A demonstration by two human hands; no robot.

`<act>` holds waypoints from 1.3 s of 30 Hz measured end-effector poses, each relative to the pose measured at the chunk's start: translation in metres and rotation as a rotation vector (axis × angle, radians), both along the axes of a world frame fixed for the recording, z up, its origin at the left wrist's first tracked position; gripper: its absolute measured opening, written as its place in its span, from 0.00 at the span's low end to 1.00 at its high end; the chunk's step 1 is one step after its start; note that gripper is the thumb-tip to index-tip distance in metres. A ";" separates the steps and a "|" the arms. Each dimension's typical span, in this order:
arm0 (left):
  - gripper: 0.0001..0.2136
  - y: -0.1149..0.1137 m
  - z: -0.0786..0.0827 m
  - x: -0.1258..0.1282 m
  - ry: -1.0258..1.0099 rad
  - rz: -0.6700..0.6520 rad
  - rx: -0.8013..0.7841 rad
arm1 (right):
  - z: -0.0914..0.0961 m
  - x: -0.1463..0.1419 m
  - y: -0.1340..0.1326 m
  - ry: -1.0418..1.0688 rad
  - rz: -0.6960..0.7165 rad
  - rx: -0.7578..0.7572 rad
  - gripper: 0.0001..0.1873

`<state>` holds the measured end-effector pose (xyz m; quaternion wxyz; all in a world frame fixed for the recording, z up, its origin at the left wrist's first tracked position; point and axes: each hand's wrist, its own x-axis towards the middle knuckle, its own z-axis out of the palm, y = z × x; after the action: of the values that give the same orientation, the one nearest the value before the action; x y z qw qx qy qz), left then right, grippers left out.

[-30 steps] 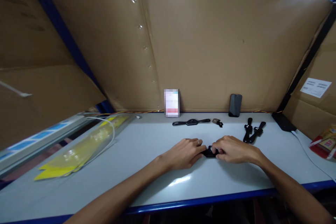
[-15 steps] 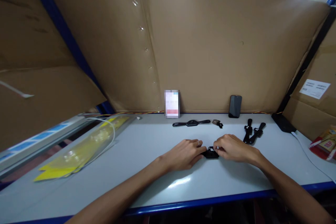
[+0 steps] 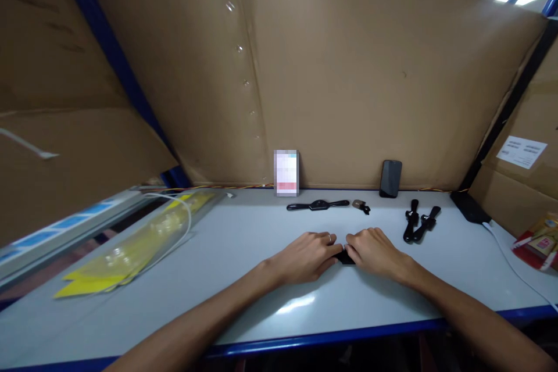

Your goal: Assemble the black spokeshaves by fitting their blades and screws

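My left hand [image 3: 306, 256] is closed around one end of a black spokeshave [image 3: 347, 258] on the table, with a ring on one finger. Bent over the other end and middle of that spokeshave is my right hand [image 3: 375, 251], its fingers pinched together at the centre. Most of the tool is covered by my fingers, so any small part between them cannot be made out. Behind my hands lies another black spokeshave [image 3: 319, 205] with both handles stretched sideways. Beside it are a flat metal blade [image 3: 358, 204] and a small black piece [image 3: 365, 209].
Two more black spokeshaves [image 3: 421, 224] lie at the right. A lit device [image 3: 286, 173] and a dark phone [image 3: 390, 178] lean on the cardboard wall [image 3: 331, 70]. Yellow plastic packaging [image 3: 131, 250] is at the left; a black box [image 3: 469, 207] with a white cable is far right.
My right hand has moved left over the spokeshave and now covers more of its middle. My left hand has stayed in place.
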<state>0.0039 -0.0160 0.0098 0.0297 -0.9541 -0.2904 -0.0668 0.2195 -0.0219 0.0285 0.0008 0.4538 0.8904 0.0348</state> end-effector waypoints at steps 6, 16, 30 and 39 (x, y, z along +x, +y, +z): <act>0.05 -0.002 0.003 0.002 -0.009 0.022 -0.022 | -0.005 -0.008 0.000 0.016 -0.126 -0.027 0.17; 0.06 -0.005 0.001 0.004 -0.007 0.039 -0.013 | 0.000 -0.015 -0.004 0.078 -0.207 -0.086 0.18; 0.15 0.024 -0.014 -0.013 -0.333 0.261 0.036 | -0.001 0.009 0.006 -0.017 0.034 0.012 0.14; 0.26 0.074 -0.047 -0.051 -0.250 0.392 0.062 | 0.011 0.033 0.025 -0.067 -0.099 -0.010 0.14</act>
<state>-0.0473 0.0581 -0.0369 0.0350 -0.8623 -0.4695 -0.1864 0.2527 0.0036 0.0392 0.0346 0.4957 0.8666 0.0453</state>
